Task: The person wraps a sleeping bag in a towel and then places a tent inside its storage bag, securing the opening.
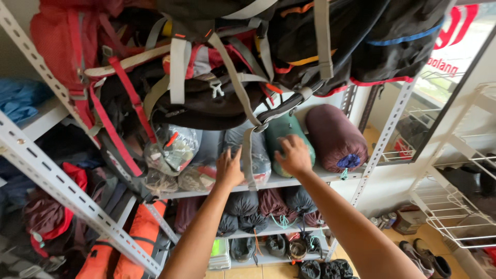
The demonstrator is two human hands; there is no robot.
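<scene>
Storage room w/ grey slotted-steel shelf unit (pixel 289 182); white wire rack (pixel 454 217) off to the right by a window; tan floor below w/ shoes (pixel 421 257). Middle shelf packed front edge to back — clear bagged gear (pixel 173 147) at the left end, grey bag (pixel 258 155) mid, green stuff sack (pixel 289 135) next, maroon stuff sack (pixel 336 137) at the right end near the upright. Backpacks (pixel 217 67) overhang from the shelf above, straps dangling over the front edge; little free room between rows. Left hand (pixel 228 168) – grip spread, fingers flat on the grey bag by a hanging strap (pixel 248 155). Right hand (pixel 293 155) – grip spread, fingers resting on the green stuff sack; not closed round it. Lower shelves hold more dark rolled sacks (pixel 258 204); orange packs (pixel 139 243) at lower left.
</scene>
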